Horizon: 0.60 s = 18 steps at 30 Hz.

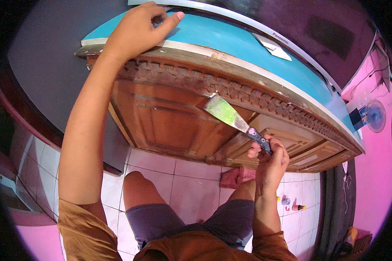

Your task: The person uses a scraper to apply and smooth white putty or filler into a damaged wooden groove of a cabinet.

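I see one right hand (pixel 272 157) grip one scraper (pixel 234 119) mid-frame, by one cabinet (pixel 167 124). One left hand (pixel 140 28), loose, is over one blue top (pixel 224 34), upper left.

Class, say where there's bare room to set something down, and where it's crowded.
Free: blue top, between left grip and white paper, before the television; floor tiles between the knees. Crowded: the top's right end, by the fan; tiles by small containers.
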Tool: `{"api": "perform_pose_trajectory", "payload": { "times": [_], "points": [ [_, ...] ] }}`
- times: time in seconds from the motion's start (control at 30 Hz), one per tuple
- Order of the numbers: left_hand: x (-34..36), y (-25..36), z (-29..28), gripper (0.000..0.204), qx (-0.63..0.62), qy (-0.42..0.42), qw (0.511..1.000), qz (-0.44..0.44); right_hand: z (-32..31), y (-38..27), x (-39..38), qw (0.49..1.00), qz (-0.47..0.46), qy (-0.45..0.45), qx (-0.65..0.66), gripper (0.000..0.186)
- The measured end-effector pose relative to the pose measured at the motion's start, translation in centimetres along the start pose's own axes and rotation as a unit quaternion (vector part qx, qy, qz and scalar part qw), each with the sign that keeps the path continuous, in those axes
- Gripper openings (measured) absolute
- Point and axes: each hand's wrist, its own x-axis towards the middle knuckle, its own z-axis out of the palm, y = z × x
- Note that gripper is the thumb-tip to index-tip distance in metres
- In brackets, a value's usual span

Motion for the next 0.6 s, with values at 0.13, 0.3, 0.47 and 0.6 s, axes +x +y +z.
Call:
{"api": "perform_pose_trajectory", "payload": {
  "times": [0.13, 0.3, 0.47, 0.6],
  "points": [
    [-0.1, 0.1, -0.7, 0.048, -0.022, 0.001, 1.0, -0.008, 0.0, -0.4, 0.2, 1.0, 0.003, -0.018, -0.006, 0.027],
    [0.0, -0.1, -0.2, 0.047, -0.005, 0.026, 0.999, 0.026, -0.9, -0.2, 0.8, 1.0, -0.001, 0.003, 0.0, 0.026],
    [-0.1, -0.2, -0.4, 0.048, -0.013, 0.015, 1.0, 0.021, -0.7, 0.0, 0.7, 0.999, -0.02, -0.04, -0.005, 0.025],
    [-0.1, -0.1, -0.1, 0.047, -0.004, 0.025, 0.999, 0.032, -0.8, 1.0, 0.6, 0.998, -0.051, -0.026, -0.019, 0.024]
  ]
}}
